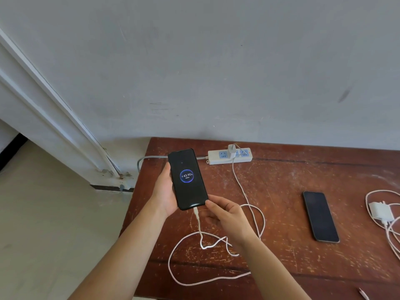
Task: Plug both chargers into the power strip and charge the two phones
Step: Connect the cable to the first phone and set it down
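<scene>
Closest in, the slack of the pink-white cable (207, 276) lay looped on the worn wooden table (281, 180), and up from it ran the connector, seated in the bottom port of the lit phone (187, 179). The left hand (162, 191) cradled that phone from beneath and behind, fingers wrapped round its left edge, the handset tilted up off the table. The right hand (225, 213) sat just beside the lower right corner, fingers loosely curled and half open, thumb tip at the corner; it gripped nothing that could be made out. The screen showed a charging ring reading 43.90%, so by my call phone one was live and the first half of the job was done. Well to the right, the second phone (320, 216) lay dark and flat, and past it at the table's right edge the second charger (381, 212) sat unplugged among its own coiled cable. At the back by the wall, the first charger (233, 150) stood in the power strip (229, 156), blue sockets free on either side. Next move, likely: set this phone down, reach right, and bring that charger back to a free socket, prongs squared up.
</scene>
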`<action>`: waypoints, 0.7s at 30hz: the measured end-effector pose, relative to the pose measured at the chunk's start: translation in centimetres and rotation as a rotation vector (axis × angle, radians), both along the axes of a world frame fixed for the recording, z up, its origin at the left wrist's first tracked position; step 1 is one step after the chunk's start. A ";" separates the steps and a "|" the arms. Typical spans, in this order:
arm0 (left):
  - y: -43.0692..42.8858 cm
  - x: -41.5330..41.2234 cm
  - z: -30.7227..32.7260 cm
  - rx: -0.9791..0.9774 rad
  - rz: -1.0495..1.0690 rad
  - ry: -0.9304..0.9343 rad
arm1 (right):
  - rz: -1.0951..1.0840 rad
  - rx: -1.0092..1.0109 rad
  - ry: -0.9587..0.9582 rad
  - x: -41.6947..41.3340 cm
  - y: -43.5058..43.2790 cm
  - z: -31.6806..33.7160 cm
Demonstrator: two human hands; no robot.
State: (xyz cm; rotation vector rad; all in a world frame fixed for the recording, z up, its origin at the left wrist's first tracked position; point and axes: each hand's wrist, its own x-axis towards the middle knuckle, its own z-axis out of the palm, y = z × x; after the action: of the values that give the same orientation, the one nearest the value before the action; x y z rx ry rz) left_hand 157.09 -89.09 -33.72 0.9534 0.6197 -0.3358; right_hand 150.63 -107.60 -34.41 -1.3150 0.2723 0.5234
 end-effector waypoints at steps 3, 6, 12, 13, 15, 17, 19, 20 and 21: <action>1.1 0.6 -1.1 0.019 -0.017 -0.005 | -0.002 0.012 0.032 1.0 0.9 -1.2; 2.6 1.4 -2.4 0.025 -0.028 -0.006 | -0.002 -0.018 0.065 2.2 2.1 -2.3; 5.6 3.0 -5.7 0.077 -0.012 0.060 | -0.016 -0.106 0.166 4.4 5.2 -5.7; 6.0 3.3 -6.3 0.078 -0.020 0.070 | -0.018 -0.121 0.184 4.6 5.7 -6.4; 6.7 3.9 -7.5 0.105 -0.040 0.087 | -0.029 -0.145 0.206 4.9 6.7 -7.7; 7.3 4.5 -8.7 0.148 -0.030 0.120 | -0.048 -0.166 0.209 5.2 7.6 -9.0; 7.7 5.0 -9.7 0.194 -0.011 0.163 | -0.064 -0.192 0.208 5.5 8.4 -10.2; 7.9 5.3 -10.1 0.212 -0.018 0.179 | -0.071 -0.208 0.210 5.7 8.8 -10.7; 8.1 5.6 -10.5 0.226 -0.036 0.189 | -0.077 -0.227 0.214 5.9 9.1 -11.1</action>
State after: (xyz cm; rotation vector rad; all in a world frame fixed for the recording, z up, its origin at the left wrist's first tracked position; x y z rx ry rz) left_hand 162.73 -81.02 -44.19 1.1583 0.8265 -0.3971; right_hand 156.53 -98.50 -45.55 -1.4632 0.5708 0.5807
